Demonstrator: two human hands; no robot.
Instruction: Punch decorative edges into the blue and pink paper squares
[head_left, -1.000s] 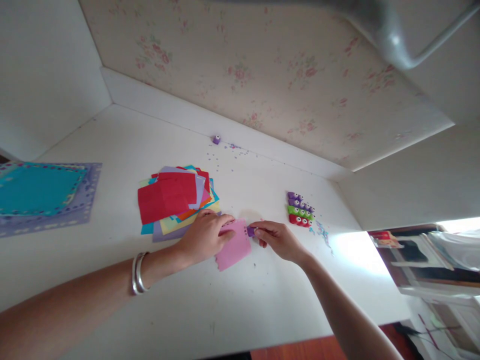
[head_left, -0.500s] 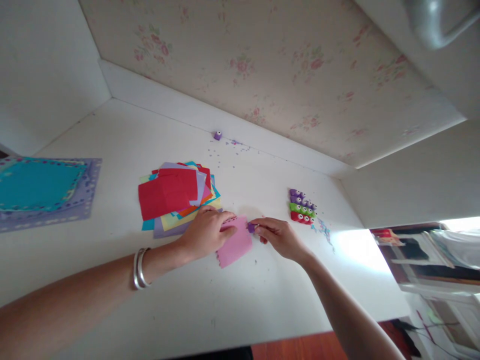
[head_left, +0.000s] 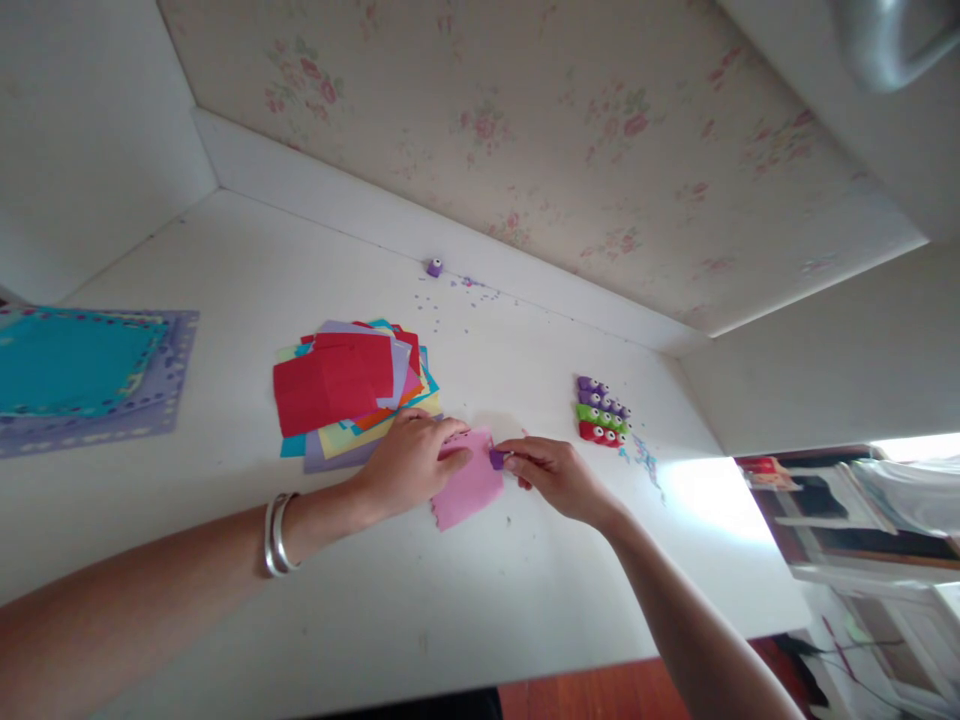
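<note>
A sheet of pink paper lies on the white table, with small punched shapes along its left and upper edges. My left hand grips its upper left part, thumb on top. At the sheet's right edge, my right hand pinches a small purple craft punch, which sits against the paper. Just behind my left hand is a pile of coloured paper, with red sheets on top.
Rows of purple, green and red craft punches stand to the right, beside scattered paper bits. Another purple punch is near the back wall. Large blue and purple sheets with punched borders lie at the left.
The purple punch and my right hand have shifted very slightly left along the paper's right edge. My left hand keeps its hold on the sheet.
</note>
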